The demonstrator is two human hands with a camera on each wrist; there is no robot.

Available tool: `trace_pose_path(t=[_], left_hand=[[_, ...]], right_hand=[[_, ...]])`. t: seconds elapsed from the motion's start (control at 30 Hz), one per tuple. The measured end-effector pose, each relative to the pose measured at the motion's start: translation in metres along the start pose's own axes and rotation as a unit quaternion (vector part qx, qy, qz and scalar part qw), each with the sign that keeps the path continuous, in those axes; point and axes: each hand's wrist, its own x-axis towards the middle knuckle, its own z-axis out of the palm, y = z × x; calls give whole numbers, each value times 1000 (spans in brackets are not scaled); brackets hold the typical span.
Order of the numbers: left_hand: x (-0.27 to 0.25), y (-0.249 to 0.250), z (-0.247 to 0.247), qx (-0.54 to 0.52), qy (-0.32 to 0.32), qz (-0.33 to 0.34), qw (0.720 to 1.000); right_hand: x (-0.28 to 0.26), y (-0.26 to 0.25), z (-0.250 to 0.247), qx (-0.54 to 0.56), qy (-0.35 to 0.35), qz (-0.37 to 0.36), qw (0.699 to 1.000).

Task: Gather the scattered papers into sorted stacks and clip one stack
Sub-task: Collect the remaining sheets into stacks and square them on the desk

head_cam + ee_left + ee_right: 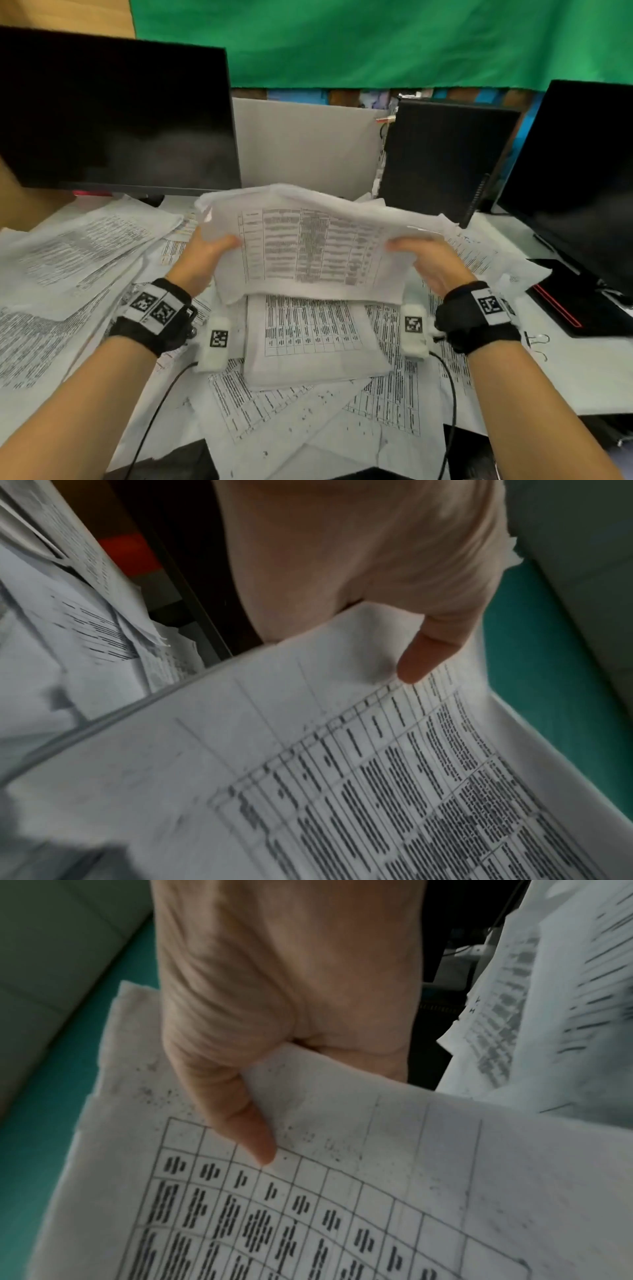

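I hold a bundle of printed table sheets lifted above the desk, one hand at each side. My left hand grips its left edge, thumb on top and fingers hidden beneath the paper. My right hand grips the right edge the same way, its thumb pressed on the top sheet. Below the bundle lies a squared stack of table sheets. Binder clips lie on the desk at the right, beside my right wrist.
Loose printed sheets cover the desk on the left, front and right. A dark monitor stands at back left, a black computer case at back centre-right, another monitor on the right with its black stand base.
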Motion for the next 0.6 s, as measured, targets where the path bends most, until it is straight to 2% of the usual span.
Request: trace_pose_path(t=[0.03,0.1,0.2,0.27,0.4,0.47,0.5,0.53,0.6], left_hand=[[2,1,-2,-21,7,8,1000],[3,-5,-8,-8,1,-16,1000],[-2,-20,-15,115,-52,-80,989],[-4,-18,-14,149,-43,-69,986],[0,-6,-6,6,21,-41,999],[2,-11,-3,-49,79,-66,994],[1,-16,0,-77,101,-77,989],[0,-22,4,-100,114,-83,985],[-7,-34,18,-137,125,-83,979]], right_hand=[[2,-1,-1,11,-4,-4,1000],[6,11,-5,26,-7,24,999],[8,42,-7,5,-16,69,997],[8,45,-5,15,-3,57,998],[15,34,15,39,94,33,994],[16,35,28,70,155,70,983],[15,38,36,96,145,100,980],[9,37,48,141,102,134,976],[-1,36,80,220,-33,197,955]])
